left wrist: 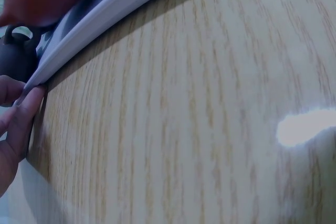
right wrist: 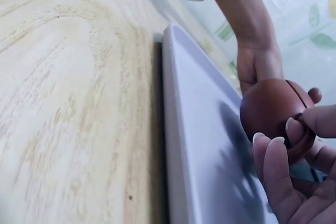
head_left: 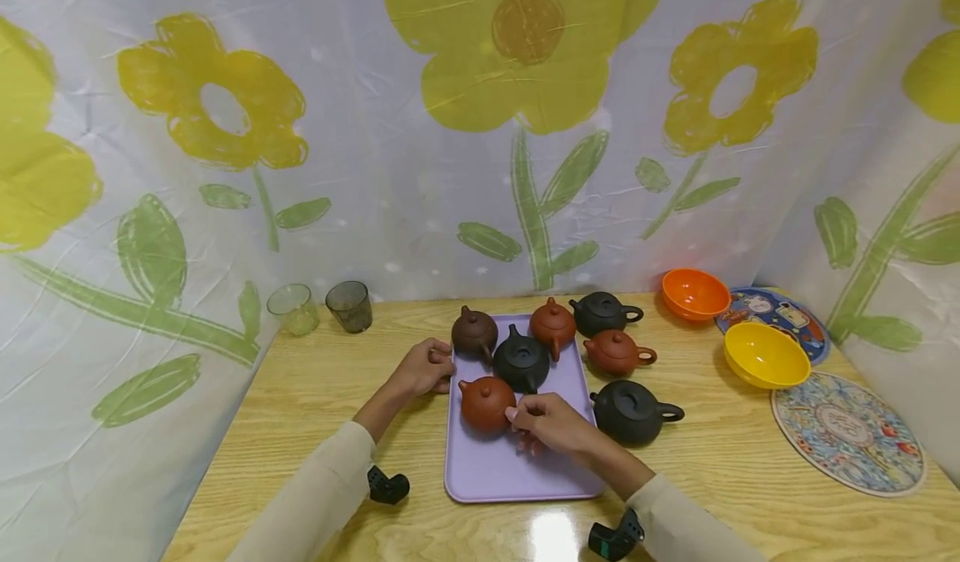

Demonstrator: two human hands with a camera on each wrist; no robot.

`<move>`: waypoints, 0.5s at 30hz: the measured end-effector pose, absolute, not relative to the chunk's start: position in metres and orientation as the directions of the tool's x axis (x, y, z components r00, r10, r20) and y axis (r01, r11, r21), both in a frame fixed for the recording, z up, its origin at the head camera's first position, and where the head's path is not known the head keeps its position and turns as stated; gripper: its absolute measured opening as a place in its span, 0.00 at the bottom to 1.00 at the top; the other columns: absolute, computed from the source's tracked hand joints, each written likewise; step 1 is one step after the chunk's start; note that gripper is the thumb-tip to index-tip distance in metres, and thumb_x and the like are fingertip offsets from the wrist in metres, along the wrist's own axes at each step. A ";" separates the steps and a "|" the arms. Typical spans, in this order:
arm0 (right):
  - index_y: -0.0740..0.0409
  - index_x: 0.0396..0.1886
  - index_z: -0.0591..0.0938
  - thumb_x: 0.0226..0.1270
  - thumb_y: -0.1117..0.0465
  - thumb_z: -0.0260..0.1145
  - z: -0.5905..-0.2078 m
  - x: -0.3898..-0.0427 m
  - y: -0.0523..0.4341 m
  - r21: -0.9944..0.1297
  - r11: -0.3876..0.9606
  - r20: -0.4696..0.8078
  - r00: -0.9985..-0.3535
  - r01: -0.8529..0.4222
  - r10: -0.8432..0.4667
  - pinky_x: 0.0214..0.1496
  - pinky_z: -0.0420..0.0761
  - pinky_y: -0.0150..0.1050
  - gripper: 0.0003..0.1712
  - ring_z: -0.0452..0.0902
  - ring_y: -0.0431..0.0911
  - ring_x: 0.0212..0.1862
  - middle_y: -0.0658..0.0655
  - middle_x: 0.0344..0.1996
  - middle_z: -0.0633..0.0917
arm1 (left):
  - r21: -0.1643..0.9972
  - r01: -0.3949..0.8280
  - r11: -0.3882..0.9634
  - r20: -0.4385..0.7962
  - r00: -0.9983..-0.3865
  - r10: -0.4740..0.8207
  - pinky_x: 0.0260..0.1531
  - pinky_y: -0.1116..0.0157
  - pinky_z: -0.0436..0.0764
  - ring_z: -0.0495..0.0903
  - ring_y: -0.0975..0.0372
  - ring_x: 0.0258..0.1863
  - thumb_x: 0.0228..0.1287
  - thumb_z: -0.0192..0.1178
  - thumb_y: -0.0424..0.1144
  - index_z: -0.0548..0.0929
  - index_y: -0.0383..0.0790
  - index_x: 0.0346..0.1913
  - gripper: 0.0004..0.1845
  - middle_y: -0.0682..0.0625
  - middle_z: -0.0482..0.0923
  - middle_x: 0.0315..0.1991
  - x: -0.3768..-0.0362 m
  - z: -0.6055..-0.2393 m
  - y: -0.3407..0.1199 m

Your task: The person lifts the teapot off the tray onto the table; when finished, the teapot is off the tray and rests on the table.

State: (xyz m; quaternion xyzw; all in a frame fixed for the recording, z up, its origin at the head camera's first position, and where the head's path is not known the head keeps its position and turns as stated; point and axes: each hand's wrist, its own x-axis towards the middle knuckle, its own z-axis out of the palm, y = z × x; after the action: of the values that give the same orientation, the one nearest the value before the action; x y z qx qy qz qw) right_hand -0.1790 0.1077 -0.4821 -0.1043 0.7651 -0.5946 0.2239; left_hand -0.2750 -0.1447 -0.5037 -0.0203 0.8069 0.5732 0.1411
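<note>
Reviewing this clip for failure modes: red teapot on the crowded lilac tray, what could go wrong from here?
1. The right hand holds the red teapot only by its handle side; that grip could let the pot tilt or drop its lid.
2. The black teapot stands close behind; a nudge could knock them together.
3. The left hand holds just the tray edge; the tray could slide on the table.
</note>
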 end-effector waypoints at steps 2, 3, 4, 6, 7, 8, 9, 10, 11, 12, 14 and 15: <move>0.70 0.33 0.81 0.74 0.54 0.62 -0.479 -0.179 0.111 -0.956 0.274 -0.217 -0.873 0.101 -0.437 0.27 0.78 0.34 0.20 0.81 0.44 0.29 0.57 0.31 0.83 | 0.919 -0.194 0.343 -0.249 -0.960 0.127 0.29 0.63 0.89 0.81 0.60 0.34 0.65 0.59 0.24 0.73 0.29 0.57 0.18 0.38 0.80 0.44 -0.274 -0.503 -0.145; 0.70 0.33 0.81 0.74 0.54 0.63 -0.477 -0.179 0.113 -0.957 0.275 -0.214 -0.870 0.095 -0.444 0.28 0.78 0.34 0.20 0.81 0.44 0.29 0.57 0.32 0.84 | 0.919 -0.193 0.345 -0.249 -0.960 0.126 0.29 0.63 0.89 0.81 0.60 0.34 0.65 0.59 0.24 0.74 0.29 0.57 0.18 0.38 0.80 0.44 -0.274 -0.502 -0.144; 0.70 0.33 0.81 0.74 0.54 0.63 -0.475 -0.178 0.115 -0.957 0.275 -0.213 -0.867 0.092 -0.451 0.28 0.79 0.34 0.20 0.81 0.45 0.30 0.58 0.33 0.84 | 0.919 -0.188 0.347 -0.245 -0.961 0.127 0.28 0.63 0.88 0.81 0.60 0.34 0.65 0.59 0.24 0.73 0.28 0.57 0.18 0.38 0.80 0.44 -0.273 -0.502 -0.145; 0.70 0.33 0.81 0.74 0.54 0.63 -0.470 -0.177 0.120 -0.957 0.279 -0.209 -0.860 0.082 -0.465 0.29 0.80 0.35 0.20 0.81 0.45 0.31 0.59 0.34 0.84 | 0.919 -0.187 0.346 -0.245 -0.961 0.129 0.28 0.63 0.88 0.81 0.60 0.34 0.65 0.59 0.24 0.73 0.28 0.57 0.18 0.38 0.80 0.44 -0.273 -0.501 -0.144; 0.70 0.33 0.81 0.74 0.54 0.63 -0.468 -0.177 0.122 -0.956 0.285 -0.205 -0.857 0.072 -0.473 0.30 0.80 0.35 0.20 0.81 0.45 0.31 0.59 0.33 0.84 | 0.919 -0.186 0.347 -0.244 -0.961 0.130 0.29 0.63 0.88 0.81 0.60 0.34 0.65 0.59 0.24 0.73 0.28 0.57 0.18 0.38 0.80 0.44 -0.273 -0.501 -0.144; 0.71 0.34 0.81 0.74 0.54 0.63 -0.466 -0.176 0.124 -0.956 0.287 -0.202 -0.853 0.065 -0.482 0.30 0.80 0.35 0.20 0.81 0.45 0.31 0.59 0.33 0.84 | 0.919 -0.186 0.348 -0.245 -0.961 0.132 0.29 0.63 0.89 0.81 0.60 0.34 0.65 0.59 0.24 0.73 0.28 0.57 0.18 0.37 0.80 0.44 -0.273 -0.501 -0.145; 0.71 0.34 0.81 0.74 0.54 0.63 -0.464 -0.176 0.127 -0.955 0.292 -0.202 -0.848 0.059 -0.490 0.30 0.80 0.35 0.20 0.81 0.45 0.32 0.58 0.32 0.84 | 0.918 -0.187 0.350 -0.245 -0.960 0.132 0.29 0.62 0.89 0.82 0.59 0.35 0.65 0.59 0.24 0.73 0.28 0.58 0.19 0.37 0.80 0.45 -0.273 -0.501 -0.145; 0.71 0.35 0.81 0.74 0.54 0.63 -0.462 -0.175 0.129 -0.954 0.296 -0.205 -0.843 0.057 -0.497 0.30 0.80 0.35 0.20 0.81 0.45 0.32 0.57 0.31 0.84 | 0.917 -0.187 0.353 -0.247 -0.960 0.133 0.30 0.62 0.89 0.82 0.59 0.36 0.65 0.59 0.24 0.73 0.28 0.58 0.19 0.37 0.80 0.45 -0.273 -0.501 -0.145; 0.71 0.35 0.80 0.74 0.54 0.63 -0.460 -0.175 0.132 -0.953 0.300 -0.205 -0.838 0.053 -0.506 0.30 0.80 0.36 0.20 0.80 0.44 0.32 0.57 0.30 0.84 | 0.915 -0.191 0.354 -0.251 -0.959 0.132 0.30 0.63 0.89 0.82 0.59 0.36 0.65 0.60 0.24 0.73 0.28 0.59 0.19 0.37 0.80 0.46 -0.274 -0.501 -0.145; 0.72 0.36 0.80 0.74 0.54 0.62 -0.458 -0.174 0.135 -0.951 0.303 -0.211 -0.833 0.054 -0.512 0.30 0.80 0.36 0.21 0.80 0.45 0.32 0.56 0.29 0.83 | 0.914 -0.190 0.358 -0.251 -0.959 0.133 0.30 0.62 0.89 0.82 0.59 0.37 0.66 0.60 0.25 0.73 0.28 0.59 0.19 0.37 0.80 0.46 -0.274 -0.501 -0.145; 0.72 0.36 0.80 0.74 0.54 0.63 -0.455 -0.173 0.140 -0.950 0.307 -0.218 -0.822 0.055 -0.526 0.30 0.81 0.36 0.21 0.80 0.45 0.32 0.55 0.27 0.83 | 0.913 -0.189 0.362 -0.252 -0.958 0.135 0.31 0.62 0.89 0.82 0.58 0.37 0.66 0.60 0.25 0.73 0.28 0.59 0.20 0.37 0.80 0.47 -0.274 -0.501 -0.145; 0.72 0.37 0.80 0.74 0.53 0.63 -0.454 -0.173 0.142 -0.949 0.311 -0.222 -0.817 0.056 -0.532 0.30 0.81 0.36 0.21 0.80 0.45 0.32 0.55 0.27 0.83 | 0.914 -0.188 0.360 -0.251 -0.958 0.137 0.31 0.62 0.89 0.82 0.58 0.38 0.66 0.59 0.25 0.73 0.28 0.59 0.20 0.37 0.80 0.47 -0.273 -0.501 -0.145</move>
State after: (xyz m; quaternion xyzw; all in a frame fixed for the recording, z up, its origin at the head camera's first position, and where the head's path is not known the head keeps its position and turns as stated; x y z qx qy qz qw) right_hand -0.1728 0.1421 -0.4541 -0.1553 0.7668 -0.5663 0.2594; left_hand -0.2735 -0.1452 -0.5011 -0.0159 0.8121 0.5654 0.1436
